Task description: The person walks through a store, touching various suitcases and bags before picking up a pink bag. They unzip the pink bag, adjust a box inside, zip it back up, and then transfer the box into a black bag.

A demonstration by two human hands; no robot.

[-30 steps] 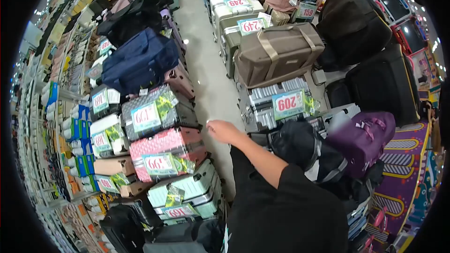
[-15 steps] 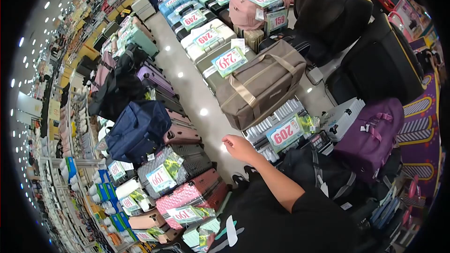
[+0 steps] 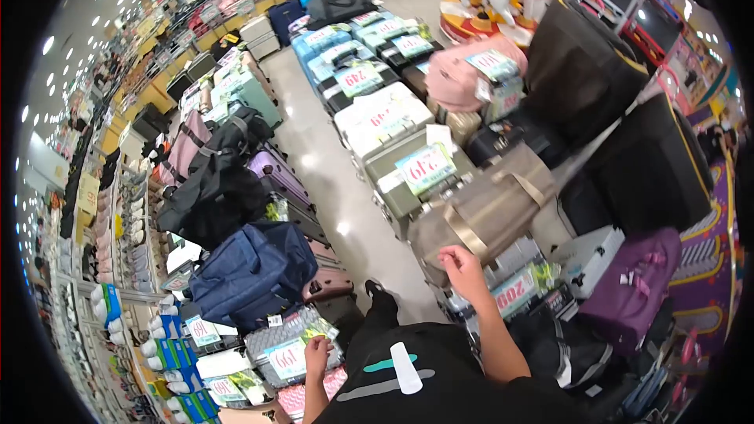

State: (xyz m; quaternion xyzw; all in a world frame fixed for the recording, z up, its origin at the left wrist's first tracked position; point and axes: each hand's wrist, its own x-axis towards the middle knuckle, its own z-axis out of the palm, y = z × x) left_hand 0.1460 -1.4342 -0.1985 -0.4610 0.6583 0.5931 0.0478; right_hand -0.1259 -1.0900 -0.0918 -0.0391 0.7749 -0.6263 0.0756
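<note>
**Where a Beige Strap (image 3: 463, 229) Lies Near the Right Hand (image 3: 463, 272), a Snag Threatens**

Watching remotely, I see that hand before the brown duffel (image 3: 506, 210) right of center, the left hand (image 3: 317, 356) near a gray suitcase (image 3: 289, 333); both curl, though I cannot tell whether either is fully closed. A caught strap could, I judge, drag the duffel askew. Neither it nor the navy bag (image 3: 255, 275) shows its contents.

Black shirt (image 3: 471, 392), lower centre of frame. Front print: three rounded bars, a white bar (image 3: 406, 369) crossing a teal bar (image 3: 380, 364) and a grey bar (image 3: 373, 389). Black short sleeve (image 3: 542, 394), lower right. Left hand (image 3: 317, 357) and right hand (image 3: 465, 273) bare. Black trousers (image 3: 382, 318); dark shoe (image 3: 374, 289) near centre, probably strapped, too small to confirm.
</note>
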